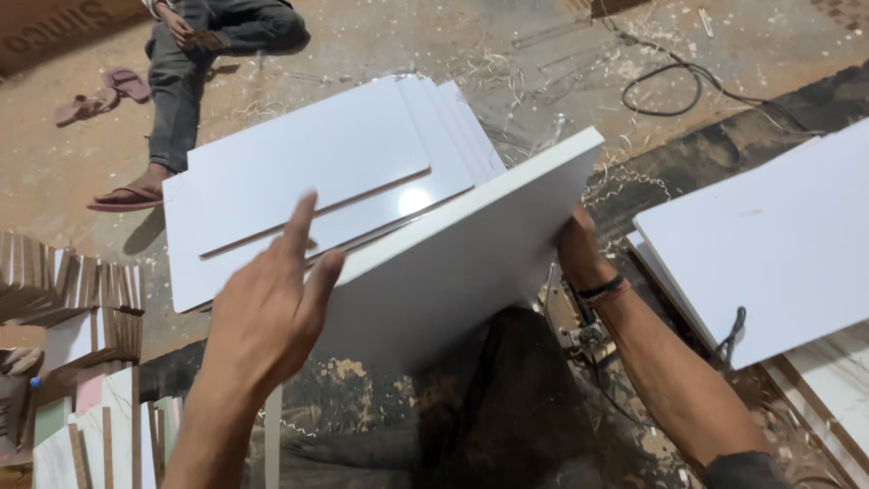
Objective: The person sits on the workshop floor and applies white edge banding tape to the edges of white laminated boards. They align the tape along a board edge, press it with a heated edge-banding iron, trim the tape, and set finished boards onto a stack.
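I hold a white laminated board [453, 263] tilted up in front of me, its thick edge facing up. My left hand [267, 308] rests flat against its left end, fingers stretched upward. At the board's right end my right hand [577, 246] grips it, with a dark band on the wrist. Behind the board lies a stack of several white boards [299, 172] on the dusty floor.
A large white panel [778, 235] lies at the right. Wood offcuts and strips [81, 299] are piled at the left. Another person's legs and sandalled foot [172, 109] are at the top left, loose sandals [104, 91] nearby. A black cable [665, 86] loops among wood shavings.
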